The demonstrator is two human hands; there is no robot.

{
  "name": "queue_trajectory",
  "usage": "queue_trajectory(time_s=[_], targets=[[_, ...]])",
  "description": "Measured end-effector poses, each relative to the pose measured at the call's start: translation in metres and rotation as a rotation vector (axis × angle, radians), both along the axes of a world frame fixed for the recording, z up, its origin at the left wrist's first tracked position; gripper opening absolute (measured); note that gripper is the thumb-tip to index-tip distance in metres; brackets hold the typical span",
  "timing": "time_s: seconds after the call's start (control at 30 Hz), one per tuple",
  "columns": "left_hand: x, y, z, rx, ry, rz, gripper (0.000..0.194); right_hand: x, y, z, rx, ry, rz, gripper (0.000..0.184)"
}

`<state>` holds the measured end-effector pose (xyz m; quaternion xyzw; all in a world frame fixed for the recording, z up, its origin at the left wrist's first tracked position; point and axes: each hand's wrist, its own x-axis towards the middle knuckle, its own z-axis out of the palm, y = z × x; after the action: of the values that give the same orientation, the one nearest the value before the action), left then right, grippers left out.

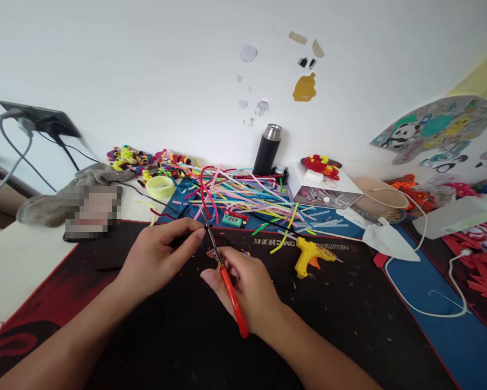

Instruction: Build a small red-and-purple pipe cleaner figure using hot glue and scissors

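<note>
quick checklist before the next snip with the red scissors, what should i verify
1. Right hand has a firm grip on the red scissors: ok, fingers wrap the handles.
2. Left hand pinches the dark pipe cleaner near the blades: ok, thumb and forefinger are closed on it.
3. Left fingertips clear of the blades: cannot tell, they sit very close to the blade tips.
4. Pipe cleaner sits between the blades: cannot tell, too thin and dark against the black mat.
5. Yellow glue gun out of the way: ok, it lies apart, to the right.
6. Pile of coloured pipe cleaners clear of the cut: ok, it lies behind the hands.
</note>
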<state>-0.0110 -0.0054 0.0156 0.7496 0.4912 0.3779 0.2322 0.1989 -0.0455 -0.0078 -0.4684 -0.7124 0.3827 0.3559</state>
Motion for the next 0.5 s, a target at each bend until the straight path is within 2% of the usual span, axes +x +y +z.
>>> queue_trajectory(time_s=[0.5], targets=[[0.0044, 0.0004, 0.0058, -0.013, 0.016, 0.018, 0.033, -0.0013, 0.0001, 0.0001, 0.060, -0.042, -0.032, 0.026]])
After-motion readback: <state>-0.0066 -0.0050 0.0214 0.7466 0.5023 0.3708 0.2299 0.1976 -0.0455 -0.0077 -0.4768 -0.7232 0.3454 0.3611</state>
